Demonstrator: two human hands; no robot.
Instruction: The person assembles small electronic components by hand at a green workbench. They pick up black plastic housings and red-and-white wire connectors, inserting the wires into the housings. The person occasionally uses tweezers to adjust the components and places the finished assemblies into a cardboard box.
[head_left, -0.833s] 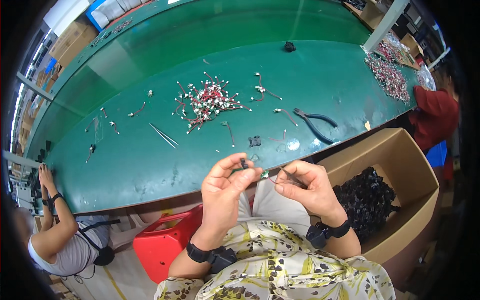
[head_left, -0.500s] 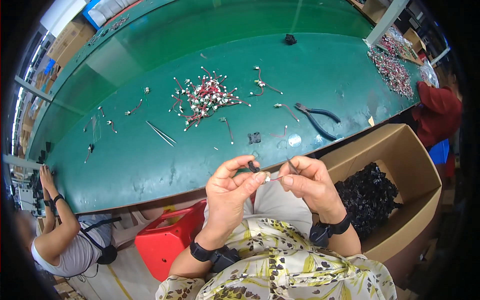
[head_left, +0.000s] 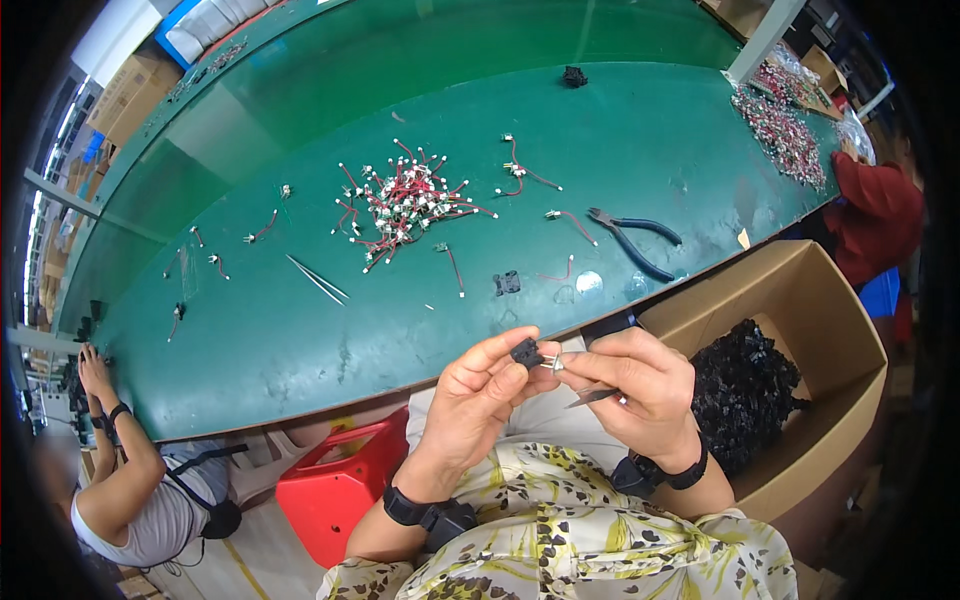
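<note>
Just past the table's near edge, my left hand [head_left: 475, 400] pinches a small black plastic part [head_left: 526, 352] between thumb and fingers. My right hand [head_left: 645, 385] faces it, its thumb and forefinger closed on a small white connector [head_left: 557, 364] that sits right beside the black part. Whether the two pieces touch, I cannot tell. A thin, pointed metal tool [head_left: 592, 397], perhaps tweezers, is also tucked in the right hand, its tip toward the left. Ahead on the green table [head_left: 400, 330] lies a heap of red-wired white connectors [head_left: 410, 205].
Tweezers [head_left: 318, 279], blue-handled cutters [head_left: 640, 240], a flat black part [head_left: 507, 283] and several loose wired connectors lie on the table. A cardboard box [head_left: 830, 420] of black parts [head_left: 745, 400] stands at my right. A red stool [head_left: 325, 500] is at my left; co-workers sit on both sides.
My hands have come closer together and shifted slightly right. The right hand has turned, and the black part now faces the white connector, which was at the left fingertips before.
</note>
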